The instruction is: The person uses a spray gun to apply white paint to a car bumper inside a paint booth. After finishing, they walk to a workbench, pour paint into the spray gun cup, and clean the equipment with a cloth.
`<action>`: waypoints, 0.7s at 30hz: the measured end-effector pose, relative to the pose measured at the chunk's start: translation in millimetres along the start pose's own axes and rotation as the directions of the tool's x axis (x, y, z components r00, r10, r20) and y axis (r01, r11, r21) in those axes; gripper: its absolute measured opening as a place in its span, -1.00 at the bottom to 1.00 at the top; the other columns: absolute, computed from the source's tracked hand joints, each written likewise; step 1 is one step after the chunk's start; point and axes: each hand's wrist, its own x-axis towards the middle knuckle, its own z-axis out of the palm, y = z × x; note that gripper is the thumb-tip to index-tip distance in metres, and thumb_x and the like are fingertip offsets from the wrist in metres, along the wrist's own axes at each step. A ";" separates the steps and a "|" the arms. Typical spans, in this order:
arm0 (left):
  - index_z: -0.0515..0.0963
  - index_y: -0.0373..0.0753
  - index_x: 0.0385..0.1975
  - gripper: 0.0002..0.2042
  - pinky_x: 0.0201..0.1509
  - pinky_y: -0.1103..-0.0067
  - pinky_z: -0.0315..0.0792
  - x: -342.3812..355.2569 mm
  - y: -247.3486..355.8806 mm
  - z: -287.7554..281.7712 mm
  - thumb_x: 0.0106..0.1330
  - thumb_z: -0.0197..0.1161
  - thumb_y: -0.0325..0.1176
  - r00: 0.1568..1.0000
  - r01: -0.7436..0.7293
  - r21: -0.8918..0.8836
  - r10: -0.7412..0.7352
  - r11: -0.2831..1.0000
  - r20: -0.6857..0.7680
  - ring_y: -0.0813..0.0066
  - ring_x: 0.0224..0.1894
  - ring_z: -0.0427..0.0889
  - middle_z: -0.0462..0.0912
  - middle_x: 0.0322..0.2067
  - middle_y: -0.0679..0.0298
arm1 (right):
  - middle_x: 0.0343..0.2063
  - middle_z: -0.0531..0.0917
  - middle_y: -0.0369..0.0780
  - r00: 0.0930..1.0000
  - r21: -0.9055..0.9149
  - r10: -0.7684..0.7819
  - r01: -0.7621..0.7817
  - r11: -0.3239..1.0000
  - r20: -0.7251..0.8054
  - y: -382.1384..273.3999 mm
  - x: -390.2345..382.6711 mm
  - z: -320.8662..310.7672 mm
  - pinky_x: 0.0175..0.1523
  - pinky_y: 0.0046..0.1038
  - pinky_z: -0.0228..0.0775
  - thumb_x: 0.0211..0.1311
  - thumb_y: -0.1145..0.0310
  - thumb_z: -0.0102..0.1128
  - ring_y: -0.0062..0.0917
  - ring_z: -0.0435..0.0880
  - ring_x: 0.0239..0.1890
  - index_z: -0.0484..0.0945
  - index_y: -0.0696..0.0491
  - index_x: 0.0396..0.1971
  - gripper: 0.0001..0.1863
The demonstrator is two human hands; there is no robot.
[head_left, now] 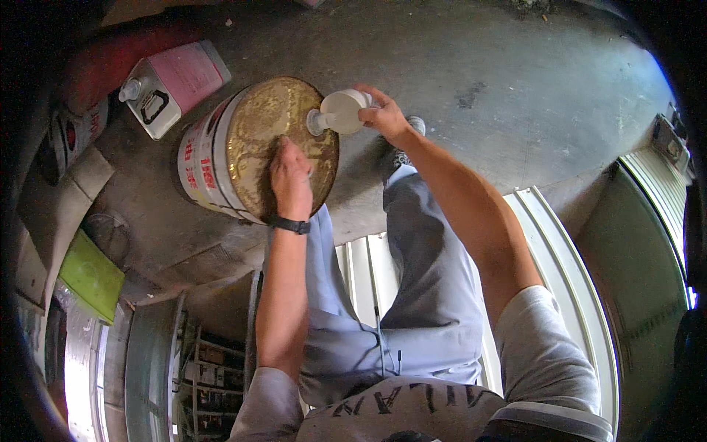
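Drum (pixel 254 147) on its side on concrete floor (pixel 515 88), gold end facing up, white wall with red label print along its left. Left hand (pixel 289 180) flat on the end face, fingers together, black watch (pixel 292 225) on the wrist. Right hand (pixel 384 114) grips a white spout (pixel 340 112) at the drum's upper right rim, nozzle pointing at the drum. Square white can (pixel 171 87) with pink label, black handle and white cap just left of drum. Green sheet (pixel 90 274) lower left. Grey trousers (pixel 412 295) directly below.
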 end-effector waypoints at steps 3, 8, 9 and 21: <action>0.22 -0.13 -0.63 -0.51 -0.37 0.50 0.23 -4.1 11.5 -25.5 0.61 -0.08 -0.03 0.998 0.016 -0.036 -0.014 0.999 0.055 0.50 -0.53 0.22 0.19 -0.61 0.37 | 0.05 0.60 -0.22 1.000 -0.018 -0.008 0.008 1.000 0.015 -8.7 -14.9 11.8 0.23 -0.32 0.49 0.01 0.47 0.25 -0.38 0.58 0.11 0.42 -0.08 0.36 -0.23; 0.20 -0.08 -0.60 -0.57 -0.39 0.52 0.13 -14.6 34.3 -78.9 0.60 -0.02 -0.10 0.998 0.066 -0.147 -0.064 0.987 0.016 0.55 -0.55 0.11 0.11 -0.61 0.43 | 0.08 0.60 -0.23 0.993 0.069 0.047 -0.054 0.996 0.106 -20.5 -40.3 47.0 0.20 -0.28 0.49 0.04 0.47 0.23 -0.37 0.59 0.11 0.40 -0.09 0.37 -0.24; 0.21 -0.07 -0.59 -0.58 -0.39 0.52 0.12 -15.7 38.9 -90.6 0.59 -0.01 -0.10 0.997 0.078 -0.166 -0.079 0.983 0.002 0.56 -0.54 0.11 0.11 -0.61 0.44 | 0.03 0.63 -0.24 0.994 0.110 0.039 -0.051 0.993 0.104 -22.1 -45.6 56.2 0.11 -0.31 0.54 0.04 0.46 0.25 -0.39 0.62 0.05 0.44 -0.09 0.34 -0.26; 0.24 -0.29 0.32 -0.57 0.26 0.55 0.16 27.3 -27.8 -316.0 0.62 -0.02 -0.17 0.923 0.056 -0.062 -0.076 0.996 -0.378 0.36 0.12 0.24 0.29 0.22 0.18 | 0.26 0.46 -0.29 0.883 0.235 0.066 -0.194 0.952 0.464 -71.1 -122.7 150.2 0.32 -0.21 0.41 0.04 0.53 0.08 -0.36 0.46 0.30 0.26 -0.08 0.44 -0.17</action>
